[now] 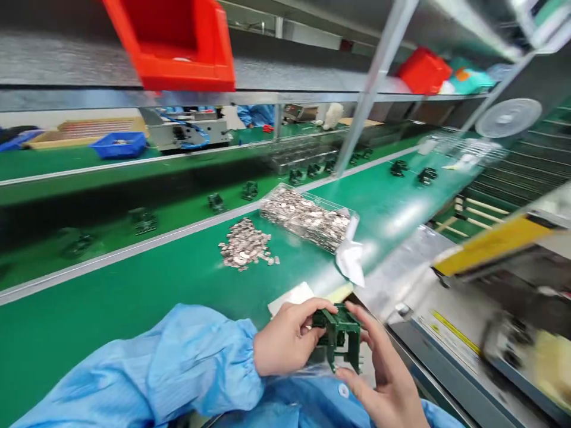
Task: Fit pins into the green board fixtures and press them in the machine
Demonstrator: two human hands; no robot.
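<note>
Between my two hands is a dark green plastic frame with open sides, a small housing, held near my body at the front edge of the bench. My left hand pinches its left side with thumb and forefinger. Around the right side, my right hand has its fingers at the top and its thumb at the lower edge. Beyond them on the green bench lie a loose heap of small silvery discs and a clear tray full of the same discs. Whatever sits inside the housing is too small to tell.
White paper lies just past my hands, and a crumpled white sheet hangs by the tray. Several dark green parts stand along the conveyor strip. A red bin overhangs from the shelf. Yellow-edged equipment stands at right.
</note>
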